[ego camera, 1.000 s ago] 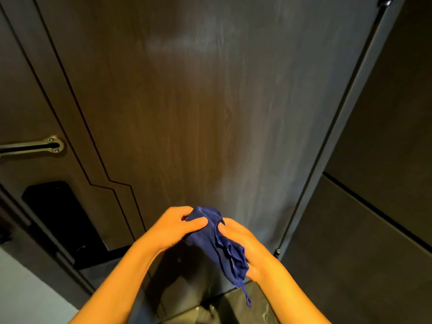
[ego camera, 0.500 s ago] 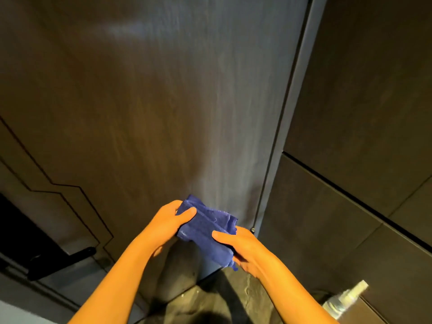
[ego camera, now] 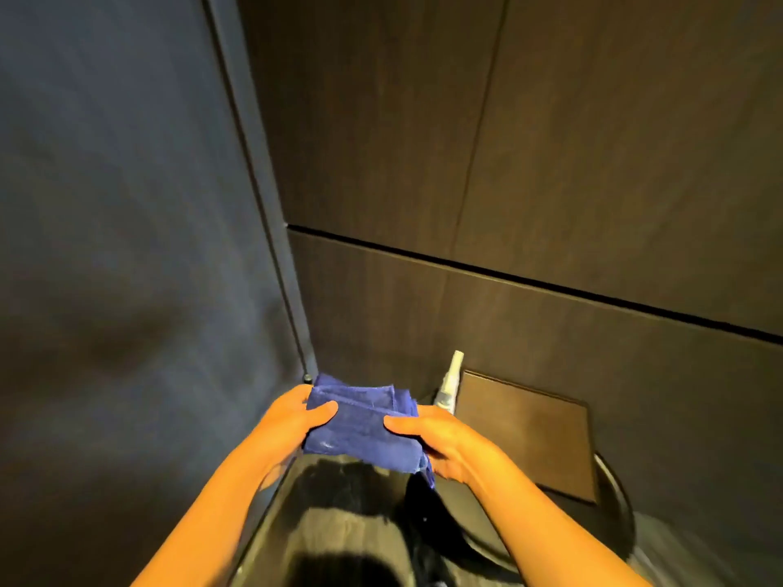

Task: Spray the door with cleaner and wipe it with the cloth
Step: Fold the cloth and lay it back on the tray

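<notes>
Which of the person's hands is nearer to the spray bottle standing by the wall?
The right hand. It grips the blue cloth just below the spray bottle, while the left hand holds the cloth's far edge, beside the door.

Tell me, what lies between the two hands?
In the head view, only the folded blue cloth spans between the left hand and the right hand; both hold it.

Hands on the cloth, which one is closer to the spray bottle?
The right hand: the spray bottle stands just beyond it, while the left hand holds the blue cloth nearer the door.
</notes>
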